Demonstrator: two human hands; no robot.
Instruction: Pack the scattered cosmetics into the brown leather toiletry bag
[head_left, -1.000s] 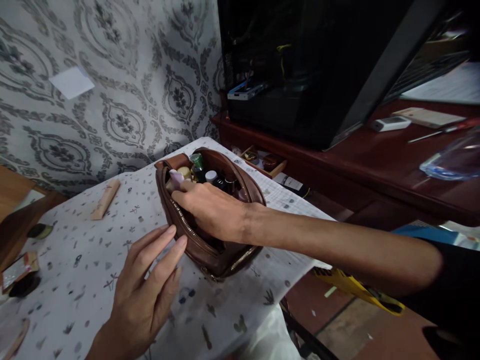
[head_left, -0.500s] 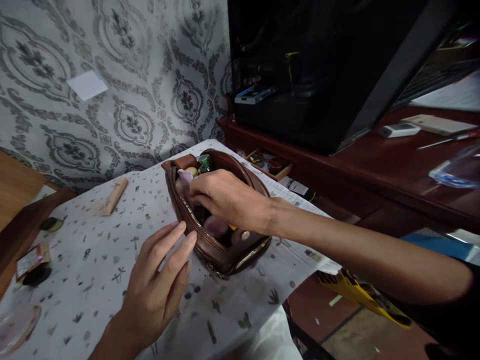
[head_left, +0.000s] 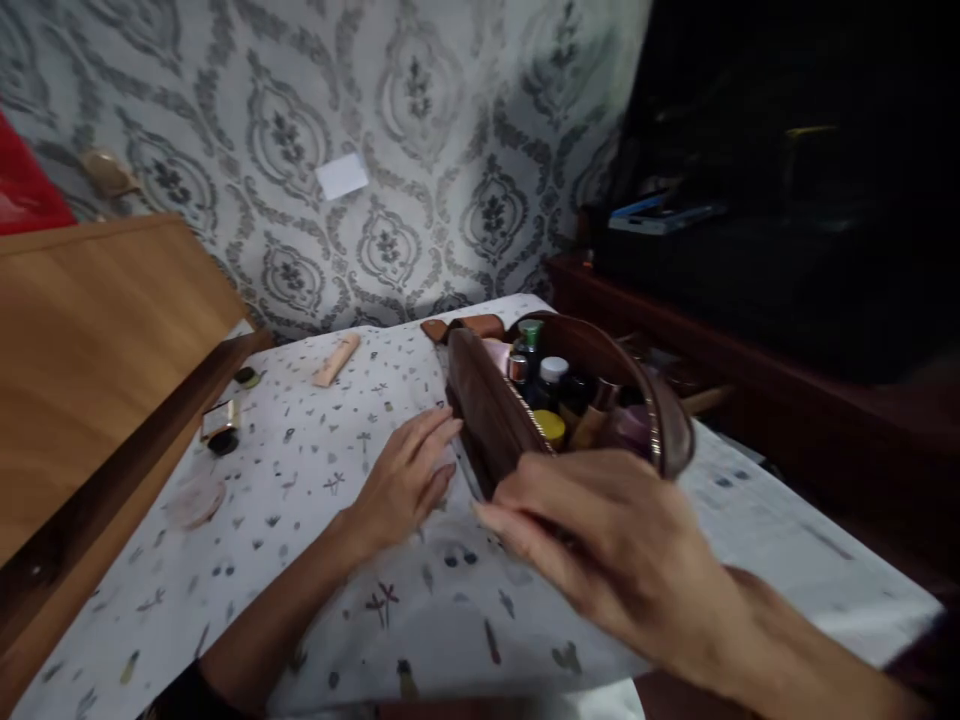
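An open brown leather pouch (head_left: 487,420) stands on a table with a white printed cloth (head_left: 315,520). Inside it are several small bottles and jars, among them a green-capped bottle (head_left: 529,334), a white-capped bottle (head_left: 553,369) and a yellow-lidded jar (head_left: 551,428). My left hand (head_left: 409,470) lies flat on the cloth, its fingers stretched out and touching the pouch's left side. My right hand (head_left: 600,550) hovers in front of the pouch's near end, slightly blurred. Its fingers are extended to the left and I see nothing in them.
A beige stick-like tube (head_left: 335,360) lies at the back of the cloth. Small items (head_left: 223,425) and a pale round disc (head_left: 196,500) sit near the left edge. Wooden furniture (head_left: 90,330) borders the left, a dark red cabinet (head_left: 750,400) the right. Patterned wallpaper is behind.
My right hand has come out of the pouch and drawn back toward me, in front of it. My left hand stays against the pouch's side. The view has swung left.
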